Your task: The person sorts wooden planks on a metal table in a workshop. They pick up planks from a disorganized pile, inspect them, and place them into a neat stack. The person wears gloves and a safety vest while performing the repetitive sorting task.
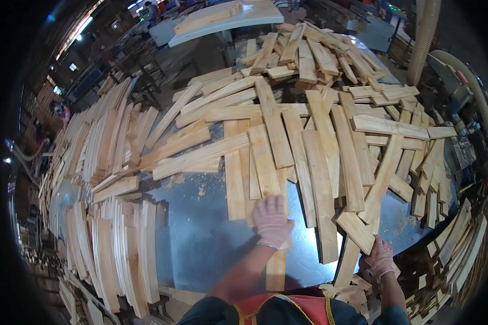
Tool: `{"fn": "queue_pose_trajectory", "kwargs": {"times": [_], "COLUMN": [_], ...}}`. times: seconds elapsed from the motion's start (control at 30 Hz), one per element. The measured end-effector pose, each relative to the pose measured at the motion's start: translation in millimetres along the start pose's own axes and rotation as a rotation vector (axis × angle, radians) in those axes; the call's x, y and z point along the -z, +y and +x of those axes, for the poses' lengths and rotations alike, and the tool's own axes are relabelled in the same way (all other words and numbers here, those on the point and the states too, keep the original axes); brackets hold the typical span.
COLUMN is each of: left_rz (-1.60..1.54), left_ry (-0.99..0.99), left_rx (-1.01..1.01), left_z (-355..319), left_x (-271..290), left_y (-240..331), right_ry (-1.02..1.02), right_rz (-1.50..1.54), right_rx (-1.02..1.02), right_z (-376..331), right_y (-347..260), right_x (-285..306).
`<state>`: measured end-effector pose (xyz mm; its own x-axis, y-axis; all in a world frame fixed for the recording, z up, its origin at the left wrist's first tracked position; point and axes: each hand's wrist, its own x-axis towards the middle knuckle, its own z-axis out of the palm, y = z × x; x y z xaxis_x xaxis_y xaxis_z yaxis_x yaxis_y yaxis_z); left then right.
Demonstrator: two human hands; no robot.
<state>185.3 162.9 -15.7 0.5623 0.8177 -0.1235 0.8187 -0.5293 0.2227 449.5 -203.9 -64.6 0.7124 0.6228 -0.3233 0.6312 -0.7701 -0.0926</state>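
Observation:
Pale wooden boards lie loosely across a shiny metal table. My left hand [274,222], in a light pinkish work glove, rests flat with its fingers stretched out over the near end of a board [264,162]. Under its wrist another board [275,271] runs toward me. At the table's near right edge my right hand [382,257], gloved the same way, closes on the corner of a short, slanted board [357,232]. Some of its fingers are hidden. Close to that board, a long board [321,200] lies lengthwise between my hands.
A tall heap of boards [309,54] rises at the far side. Neat stacks stand at left, one near [116,249] and one farther back [100,141]. More lumber [461,254] sits low at right. Bare metal tabletop [192,227] shows left of my left arm. A ribbed hose [424,43] hangs at far right.

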Motion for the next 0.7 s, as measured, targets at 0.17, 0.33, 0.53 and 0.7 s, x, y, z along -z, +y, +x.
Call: {"fn": "queue_pose_trajectory", "kwargs": {"times": [0.17,0.33,0.53,0.7], "left_rz": [-0.923,-1.921,-1.642,-0.521], "left_ry": [0.001,-0.393,-0.471,-0.212], "left_rx": [0.17,0.225,0.109,0.531], "left_z": [-48,-134,-212,-232], "left_x": [-17,85,68,79], "left_y": [-132,-154,-209,-255], "right_ry": [-0.132,-0.27,-0.518,-0.633], "right_rz": [0.457,1.028,1.474,1.185], "right_rx": [0.144,0.161,0.067,0.322], "right_z": [-18,-39,-84,-126], "right_y": [-63,-226,-452,-540], "right_x": [44,78,-10,-88]}}
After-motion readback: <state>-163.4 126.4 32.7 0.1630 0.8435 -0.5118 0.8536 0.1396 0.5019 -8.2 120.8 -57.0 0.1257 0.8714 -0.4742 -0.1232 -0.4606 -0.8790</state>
